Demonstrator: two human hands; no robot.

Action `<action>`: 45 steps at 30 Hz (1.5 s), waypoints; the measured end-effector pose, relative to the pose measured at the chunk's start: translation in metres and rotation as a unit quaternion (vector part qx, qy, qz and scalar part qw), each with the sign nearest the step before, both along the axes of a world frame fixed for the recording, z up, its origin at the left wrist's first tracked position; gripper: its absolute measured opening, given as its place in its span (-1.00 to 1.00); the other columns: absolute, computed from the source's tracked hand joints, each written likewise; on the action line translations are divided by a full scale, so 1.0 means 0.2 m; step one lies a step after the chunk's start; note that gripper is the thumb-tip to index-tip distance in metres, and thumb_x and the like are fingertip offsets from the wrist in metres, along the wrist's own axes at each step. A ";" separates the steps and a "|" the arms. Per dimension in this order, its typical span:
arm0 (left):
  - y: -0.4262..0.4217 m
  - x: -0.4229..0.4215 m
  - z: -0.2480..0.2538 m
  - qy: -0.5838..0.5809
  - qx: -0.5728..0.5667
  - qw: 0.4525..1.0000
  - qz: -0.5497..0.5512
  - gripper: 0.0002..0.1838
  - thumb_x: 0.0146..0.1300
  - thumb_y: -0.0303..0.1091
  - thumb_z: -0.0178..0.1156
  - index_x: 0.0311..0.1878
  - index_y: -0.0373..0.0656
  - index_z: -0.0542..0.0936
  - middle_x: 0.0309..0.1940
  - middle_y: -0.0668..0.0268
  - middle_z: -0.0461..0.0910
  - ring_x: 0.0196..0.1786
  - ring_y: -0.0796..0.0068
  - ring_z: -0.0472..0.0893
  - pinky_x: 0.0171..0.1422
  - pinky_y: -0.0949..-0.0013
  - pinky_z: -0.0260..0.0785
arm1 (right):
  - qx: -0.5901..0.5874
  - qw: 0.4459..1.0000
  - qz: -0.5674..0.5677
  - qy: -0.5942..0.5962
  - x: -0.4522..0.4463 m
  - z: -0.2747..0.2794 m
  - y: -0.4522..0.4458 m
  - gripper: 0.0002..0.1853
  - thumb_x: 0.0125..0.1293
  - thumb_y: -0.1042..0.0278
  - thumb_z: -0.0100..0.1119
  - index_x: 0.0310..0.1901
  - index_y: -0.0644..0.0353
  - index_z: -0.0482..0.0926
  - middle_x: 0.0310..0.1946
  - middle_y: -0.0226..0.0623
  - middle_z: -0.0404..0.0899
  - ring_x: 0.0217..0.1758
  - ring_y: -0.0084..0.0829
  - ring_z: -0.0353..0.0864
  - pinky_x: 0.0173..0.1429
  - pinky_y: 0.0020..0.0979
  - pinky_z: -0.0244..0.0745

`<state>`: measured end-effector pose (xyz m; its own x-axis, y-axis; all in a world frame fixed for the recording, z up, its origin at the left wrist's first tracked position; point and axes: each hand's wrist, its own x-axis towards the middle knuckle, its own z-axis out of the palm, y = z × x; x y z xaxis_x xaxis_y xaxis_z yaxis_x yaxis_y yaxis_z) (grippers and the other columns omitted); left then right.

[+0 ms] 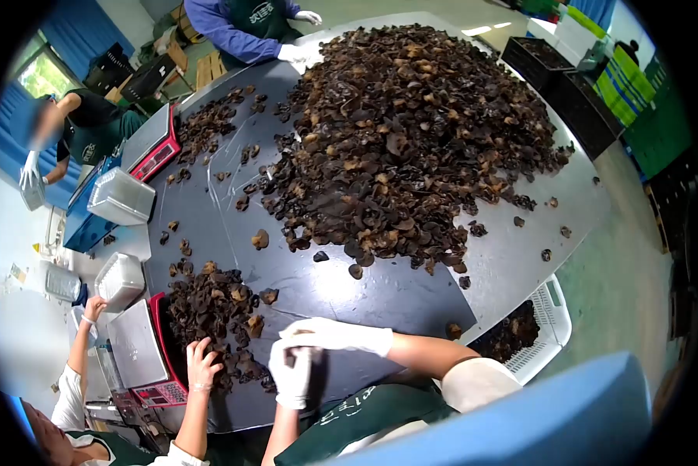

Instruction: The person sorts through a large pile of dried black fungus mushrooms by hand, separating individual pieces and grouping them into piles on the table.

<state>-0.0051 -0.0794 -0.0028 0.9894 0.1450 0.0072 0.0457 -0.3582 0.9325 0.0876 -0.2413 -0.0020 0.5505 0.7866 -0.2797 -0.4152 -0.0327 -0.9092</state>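
My left hand (291,379) and my right hand (310,334), both in white gloves, meet low in front of me over the near edge of the table. The fingers of my left hand are bent around a small dark piece that looks like wood ear mushroom (290,359). My right hand reaches across above it with its fingers curled down; what they grip is hidden. Just left of my hands lies a small heap of wood ear mushrooms (213,303). A far larger heap of them (411,147) covers the far part of the metal table (209,225).
At the left, a co-worker's hand (201,363) touches the small heap beside a red scale (143,349). Another red scale (149,144) and clear plastic boxes (121,196) stand further back. A white basket (555,326) holds mushrooms at the right. Another co-worker's gloved hand (293,53) reaches the large heap.
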 end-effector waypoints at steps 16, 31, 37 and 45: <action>0.01 1.16 -0.35 -0.106 0.093 0.990 0.020 -0.55 0.45 -0.26 0.18 0.30 -0.28 0.45 0.27 0.06 0.44 0.35 0.14 0.43 0.49 0.18 0.23 | -0.374 0.813 -0.250 -0.370 -0.63 -0.12 -1.29 -0.83 0.07 0.50 0.32 -0.26 0.13 0.60 -0.31 -0.27 0.57 -0.11 -0.15 0.63 0.00 -0.21 0.58; -0.40 1.12 -0.43 -0.145 0.201 0.964 -0.094 -0.55 0.37 -0.25 0.21 0.28 -0.19 0.51 0.43 -0.02 0.35 0.46 -0.02 0.32 0.54 0.10 0.14 | -0.451 0.600 -0.506 -0.426 0.38 -0.23 -1.22 -0.49 0.36 0.03 0.24 0.27 0.05 0.51 0.31 -0.04 0.42 0.37 -0.01 0.37 0.43 0.01 0.24; -0.49 0.78 -0.37 -0.194 0.157 0.946 -0.205 -0.59 0.22 -0.34 0.30 0.12 -0.21 0.52 0.31 -0.07 0.39 0.37 -0.12 0.36 0.49 0.00 0.20 | -0.445 0.617 -0.401 -0.510 0.28 -0.10 -0.93 -0.49 0.21 0.02 0.35 0.18 -0.03 0.57 0.23 -0.21 0.44 0.36 -0.03 0.28 0.42 0.03 0.18; -0.43 0.60 -0.14 -0.315 0.237 0.873 -0.287 -0.59 0.07 -0.32 0.31 0.04 -0.13 0.58 0.15 0.05 0.49 0.28 -0.03 0.43 0.52 -0.19 0.03 | -0.414 0.644 -0.266 -0.586 0.00 0.02 -0.97 -0.50 0.08 0.11 0.41 0.08 0.01 0.60 0.18 -0.25 0.48 0.28 -0.12 0.33 0.39 -0.01 0.16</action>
